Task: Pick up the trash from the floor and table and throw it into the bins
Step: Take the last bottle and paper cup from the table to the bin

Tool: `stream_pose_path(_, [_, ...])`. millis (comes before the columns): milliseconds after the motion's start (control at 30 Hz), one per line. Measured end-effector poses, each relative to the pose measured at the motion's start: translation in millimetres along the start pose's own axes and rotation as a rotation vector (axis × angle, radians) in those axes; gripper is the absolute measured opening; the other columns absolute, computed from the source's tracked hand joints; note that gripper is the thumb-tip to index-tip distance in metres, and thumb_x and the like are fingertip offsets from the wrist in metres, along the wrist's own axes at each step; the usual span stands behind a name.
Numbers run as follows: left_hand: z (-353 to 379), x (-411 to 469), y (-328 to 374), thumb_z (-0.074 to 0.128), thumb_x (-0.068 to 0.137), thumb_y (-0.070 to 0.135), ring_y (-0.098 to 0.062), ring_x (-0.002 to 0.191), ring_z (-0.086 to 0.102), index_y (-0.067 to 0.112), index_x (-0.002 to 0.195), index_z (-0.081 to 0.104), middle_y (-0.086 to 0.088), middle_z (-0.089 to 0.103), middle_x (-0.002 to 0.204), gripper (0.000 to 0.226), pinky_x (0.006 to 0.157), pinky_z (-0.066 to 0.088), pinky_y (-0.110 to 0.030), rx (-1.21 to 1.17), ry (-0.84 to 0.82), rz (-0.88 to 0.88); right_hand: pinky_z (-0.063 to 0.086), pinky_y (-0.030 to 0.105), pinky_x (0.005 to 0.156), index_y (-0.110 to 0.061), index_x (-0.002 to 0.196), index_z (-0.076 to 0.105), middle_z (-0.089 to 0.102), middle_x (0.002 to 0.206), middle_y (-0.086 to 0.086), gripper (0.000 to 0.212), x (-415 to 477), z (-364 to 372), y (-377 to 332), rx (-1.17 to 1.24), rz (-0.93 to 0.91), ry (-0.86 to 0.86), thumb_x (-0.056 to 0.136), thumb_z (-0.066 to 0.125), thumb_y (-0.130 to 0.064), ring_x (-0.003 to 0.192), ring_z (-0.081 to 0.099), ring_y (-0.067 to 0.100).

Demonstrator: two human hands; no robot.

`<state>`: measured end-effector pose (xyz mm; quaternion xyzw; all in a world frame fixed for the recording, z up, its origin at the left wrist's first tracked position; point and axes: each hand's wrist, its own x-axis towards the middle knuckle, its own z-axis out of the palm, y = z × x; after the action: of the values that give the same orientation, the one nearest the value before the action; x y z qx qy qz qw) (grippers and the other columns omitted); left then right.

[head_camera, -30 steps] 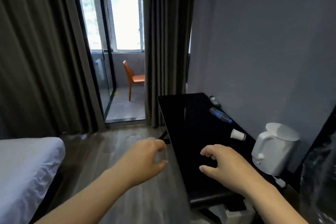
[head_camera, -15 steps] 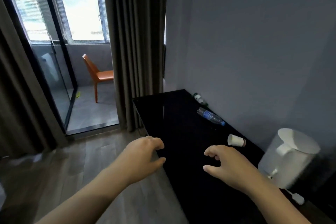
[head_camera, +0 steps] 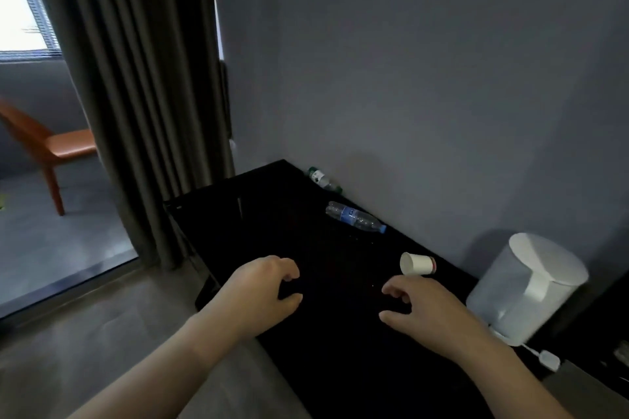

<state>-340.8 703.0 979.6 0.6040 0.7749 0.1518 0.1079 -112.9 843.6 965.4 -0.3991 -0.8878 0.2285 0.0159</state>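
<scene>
A black table [head_camera: 272,224] runs along the grey wall. On it lie a white paper cup [head_camera: 418,263] on its side, a clear plastic bottle with a blue label and cap [head_camera: 355,216], and a second bottle with a green cap [head_camera: 324,180] by the wall. My left hand [head_camera: 260,292] hovers over the table's near left edge, fingers loosely curled, holding nothing. My right hand [head_camera: 429,311] hovers just in front of the paper cup, also loosely curled and empty. No bin is in view.
A white electric kettle [head_camera: 527,286] stands on the table at the right, its cord and plug [head_camera: 547,358] trailing beside it. Dark curtains [head_camera: 143,95] hang left of the table. An orange chair [head_camera: 51,150] sits beyond the glass door. Wooden floor lies at lower left.
The view has swung right and closer to the table; the bed and doorway have left the frame. Both hands keep their loose curl, with the right now nearer the cup.
</scene>
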Motion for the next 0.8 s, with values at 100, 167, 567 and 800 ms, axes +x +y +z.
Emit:
stream_pose_path(100, [2,53,-19,0.06,0.086,0.047,0.0,0.098,0.055,0.032,0.117,0.056,0.018,0.055,0.108,0.034,0.087,0.049,-0.018,0.014,-0.032,0.034,0.044,0.015,0.082,-0.035,0.121,0.057,0.056,0.116,-0.018,0.04,42,1,17,0.062,0.047,0.025,0.084,0.067,-0.044,0.101,0.053,-0.002])
stream_pose_path(167, [1,92,-26,0.06,0.086,0.046,-0.001,0.096,0.055,0.032,0.114,0.057,0.016,0.056,0.106,0.032,0.086,0.049,-0.02,0.025,-0.088,0.071,0.043,0.014,0.079,-0.034,0.121,0.058,0.058,0.116,-0.017,0.04,69,-3,30,0.094,0.089,0.037,0.083,0.068,-0.043,0.098,0.053,-0.003])
stream_pose_path(567, [40,276,-17,0.059,0.089,0.04,-0.004,0.104,0.054,0.029,0.126,0.052,0.01,0.056,0.118,0.04,0.091,0.048,-0.022,0.065,-0.346,0.257,0.045,0.018,0.077,-0.028,0.122,0.06,0.059,0.111,-0.005,0.045,168,-5,106,0.155,0.441,0.117,0.081,0.071,-0.043,0.094,0.06,0.009])
stream_pose_path(800, [63,371,-29,0.063,0.087,0.037,-0.005,0.104,0.055,0.027,0.122,0.054,0.008,0.057,0.118,0.038,0.094,0.048,-0.026,0.061,-0.399,0.371,0.046,0.025,0.081,-0.024,0.125,0.058,0.06,0.121,-0.002,0.046,212,-3,133,0.202,0.654,0.206,0.083,0.068,-0.04,0.104,0.058,0.014])
